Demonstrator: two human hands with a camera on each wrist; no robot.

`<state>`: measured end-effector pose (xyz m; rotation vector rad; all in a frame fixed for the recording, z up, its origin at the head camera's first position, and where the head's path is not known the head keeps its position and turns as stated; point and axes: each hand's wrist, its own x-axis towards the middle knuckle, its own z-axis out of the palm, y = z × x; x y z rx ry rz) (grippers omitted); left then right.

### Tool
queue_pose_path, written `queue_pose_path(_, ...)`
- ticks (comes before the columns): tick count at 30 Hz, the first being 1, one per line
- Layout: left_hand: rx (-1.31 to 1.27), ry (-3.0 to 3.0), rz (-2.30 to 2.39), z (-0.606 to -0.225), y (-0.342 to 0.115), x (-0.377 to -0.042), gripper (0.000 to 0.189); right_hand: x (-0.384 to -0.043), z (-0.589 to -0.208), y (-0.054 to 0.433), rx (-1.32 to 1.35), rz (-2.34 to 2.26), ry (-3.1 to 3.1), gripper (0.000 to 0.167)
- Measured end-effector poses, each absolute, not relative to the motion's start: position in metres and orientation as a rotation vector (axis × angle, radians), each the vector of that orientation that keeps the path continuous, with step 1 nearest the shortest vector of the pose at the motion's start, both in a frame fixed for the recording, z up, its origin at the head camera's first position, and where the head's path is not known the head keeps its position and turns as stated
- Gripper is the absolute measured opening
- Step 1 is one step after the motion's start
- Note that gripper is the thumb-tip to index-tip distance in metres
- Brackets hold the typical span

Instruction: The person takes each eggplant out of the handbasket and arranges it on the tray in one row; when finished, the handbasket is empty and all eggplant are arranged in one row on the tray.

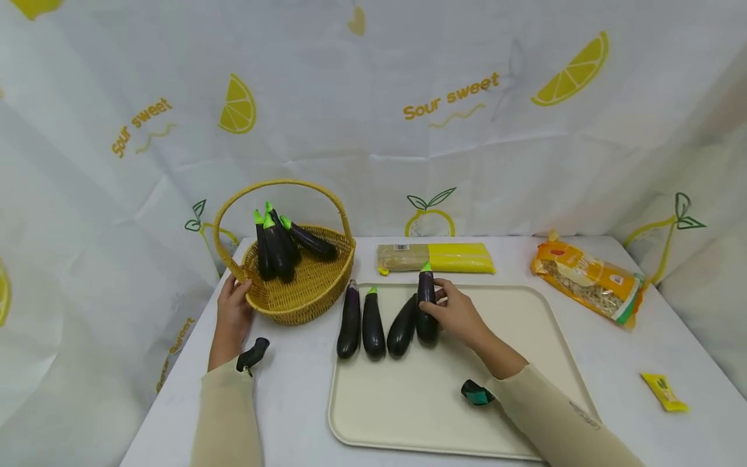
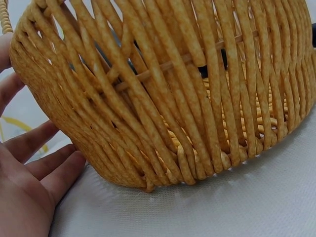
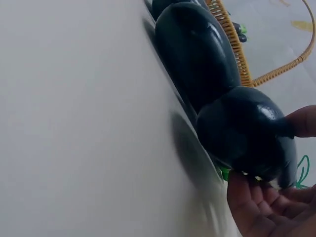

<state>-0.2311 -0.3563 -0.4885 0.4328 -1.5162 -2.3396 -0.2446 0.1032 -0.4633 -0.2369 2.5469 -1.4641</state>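
Note:
My left hand (image 1: 235,308) holds the left side of a woven basket (image 1: 303,318) by its rim, near the foot of the tall handle. In the left wrist view, fingers (image 2: 64,173) lie along the outside of the basket wall (image 2: 163,113). Several dark eggplants with green stems (image 1: 280,253) lean together inside it. Over the tray, my right hand (image 1: 461,314) grips an eggplant (image 1: 427,311) between thumb and fingers, its green stem pointing away. The right wrist view shows the round end of this held eggplant (image 3: 242,133). Three more eggplants (image 1: 373,327) lie side by side to its left.
A beige tray (image 1: 408,415) covers the middle of the white table. Behind it lies a long yellow-and-clear package (image 1: 438,257). An orange bag (image 1: 589,279) rests at the back right, a small yellow packet (image 1: 664,392) at the right. A lemon-print curtain hangs behind.

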Motion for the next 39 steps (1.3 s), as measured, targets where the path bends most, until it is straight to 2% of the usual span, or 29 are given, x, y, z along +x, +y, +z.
queue_pose_path(5, 0.417, -1.495, -2.348, -0.488, -0.359, -0.231, 0.050, -0.237, -0.461, 0.116, -0.160, -1.292, 2.631, 0.071)
queue_pose_path(9, 0.409, -1.477, -2.357, -0.491, -0.363, -0.233, 0.051, -0.239, -0.465, 0.105, -0.192, -1.194, 2.648, 0.071)
queue_pose_path(18, 0.441, -1.487, -2.366, -0.493, -0.360, -0.229, 0.053, -0.245, -0.468, 0.073, -0.292, -1.180, 2.670, 0.068)
queue_pose_path(24, 0.413, -1.478, -2.385, -0.489, -0.360, -0.231, 0.053, -0.238, -0.465, 0.078, -0.238, -1.154, 2.692, 0.065)
queue_pose_path(31, 0.430, -1.471, -2.395, -0.489, -0.359, -0.232, 0.054, -0.232, -0.463, 0.081, -0.292, -1.144, 2.698, 0.064)
queue_pose_path(39, 0.437, -1.464, -2.397, -0.490, -0.358, -0.230, 0.053, -0.247, -0.447, 0.081, -0.366, -1.123, 2.754, 0.060)
